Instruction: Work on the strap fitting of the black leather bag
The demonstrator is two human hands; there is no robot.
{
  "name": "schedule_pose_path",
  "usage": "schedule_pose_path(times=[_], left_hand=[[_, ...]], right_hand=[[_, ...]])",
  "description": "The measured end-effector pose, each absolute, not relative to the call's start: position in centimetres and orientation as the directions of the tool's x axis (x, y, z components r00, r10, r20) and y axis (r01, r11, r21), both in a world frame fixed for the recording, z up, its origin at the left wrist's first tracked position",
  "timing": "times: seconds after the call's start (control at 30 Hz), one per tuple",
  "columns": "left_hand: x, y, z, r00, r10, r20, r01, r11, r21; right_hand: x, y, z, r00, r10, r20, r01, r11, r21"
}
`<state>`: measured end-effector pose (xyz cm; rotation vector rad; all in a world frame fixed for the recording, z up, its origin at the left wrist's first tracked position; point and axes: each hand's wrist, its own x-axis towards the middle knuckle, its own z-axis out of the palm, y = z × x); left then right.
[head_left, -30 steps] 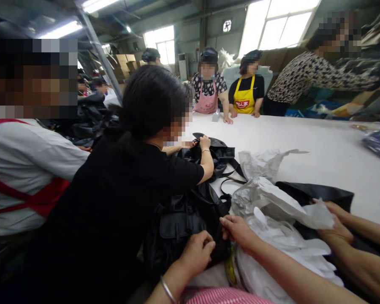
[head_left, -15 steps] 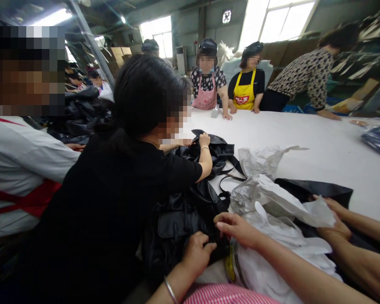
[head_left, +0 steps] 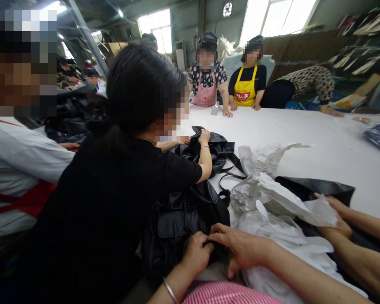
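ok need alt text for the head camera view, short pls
The wearer's left hand and right hand meet on a black bag at the edge of a white table, beside crumpled white paper. Other people work around the table.

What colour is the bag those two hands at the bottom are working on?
Black. The head view shows the bag under the left hand and right hand.

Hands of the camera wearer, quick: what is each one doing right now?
Left hand: fingers curled shut, gripping the black bag.
Right hand: closed on the same bag's edge, beside the white paper.
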<state>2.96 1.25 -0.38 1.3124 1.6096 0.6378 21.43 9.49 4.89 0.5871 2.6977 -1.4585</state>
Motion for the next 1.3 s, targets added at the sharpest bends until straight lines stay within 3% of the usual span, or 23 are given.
schedule_pose_path(times=[0.17,0.23,0.33,0.43,0.67,0.83,1.03,1.17,1.3], left_hand=[[3.0,1.0,-0.6,-0.026,0.944,-0.328,0.454,0.304,0.837],[3.0,0.9,-0.7,-0.045,0.947,-0.317,0.478,0.299,0.826],[3.2,0.8,-0.6,-0.039,0.952,-0.302,0.463,0.285,0.839],[3.5,0.7,-0.5,-0.059,0.956,-0.287,0.434,0.284,0.855],[4.2,0.9,-0.9,-0.155,0.953,-0.259,0.461,0.302,0.834],[4.3,1.2,-1.0,-0.168,0.948,-0.27,0.47,0.318,0.823],[4.4,1.5,-1.1,-0.187,0.941,-0.283,0.487,0.339,0.805],[4.3,1.6,-1.0,-0.186,0.943,-0.276,0.513,0.333,0.791],[4.2,1.5,-1.0,-0.186,0.946,-0.267,0.513,0.325,0.794]], right_hand=[[20.4,9.2,3.4,-0.859,0.504,-0.084,0.378,0.517,-0.768],[19.9,9.4,2.2,-0.771,0.632,-0.08,0.424,0.416,-0.805],[19.4,9.9,0.5,-0.607,0.765,-0.213,0.471,0.13,-0.873],[19.1,10.2,-0.6,-0.543,0.757,-0.363,0.469,-0.085,-0.879],[19.3,10.4,0.2,-0.479,0.725,-0.495,0.504,-0.234,-0.831],[20.0,10.2,1.6,-0.458,0.711,-0.534,0.548,-0.247,-0.799],[20.5,9.5,1.2,-0.539,0.732,-0.417,0.421,-0.195,-0.886],[20.7,8.9,0.8,-0.527,0.758,-0.385,0.426,-0.157,-0.891],[20.9,8.5,1.9,-0.563,0.783,-0.264,0.499,0.068,-0.864]])
